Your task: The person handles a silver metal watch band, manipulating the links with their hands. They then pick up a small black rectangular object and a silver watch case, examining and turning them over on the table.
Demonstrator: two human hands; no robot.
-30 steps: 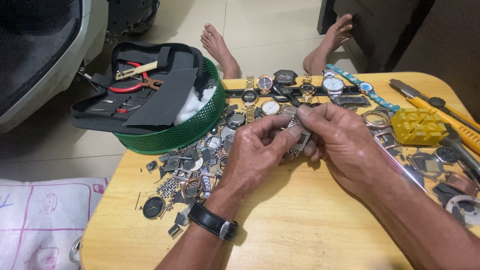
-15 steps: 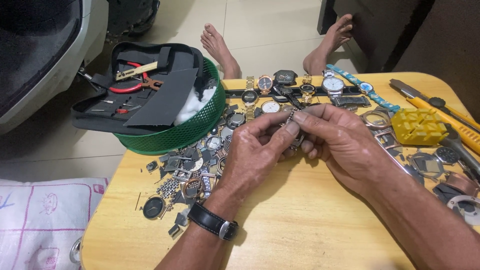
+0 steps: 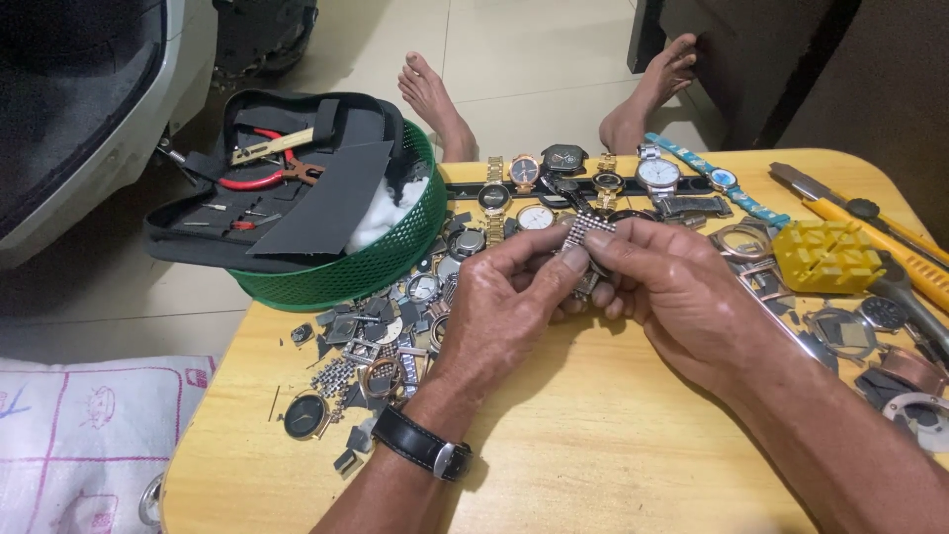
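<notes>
Both of my hands meet over the middle of a round wooden table (image 3: pixel 613 465). My left hand (image 3: pixel 504 307), with a black strapped watch on its wrist, and my right hand (image 3: pixel 682 292) pinch a silver metal watch bracelet (image 3: pixel 590 229) between thumbs and fingertips. The bracelet's mesh end sticks up above my fingers; the rest is hidden in my hands. A row of wristwatches (image 3: pixel 593 183) lies just beyond my fingers. Loose watch cases and band pieces (image 3: pixel 381 346) lie scattered to the left of my left hand.
A green plastic basket (image 3: pixel 366 262) at the table's back left holds an open black tool pouch (image 3: pixel 287 188) with red-handled pliers. A yellow watch holder block (image 3: pixel 825 255), a yellow tool (image 3: pixel 890 237) and more watch parts lie on the right. Another person's bare feet (image 3: pixel 435 99) rest beyond the table.
My fingers have shifted slightly on the bracelet and raised its mesh end a little. Nothing else has moved.
</notes>
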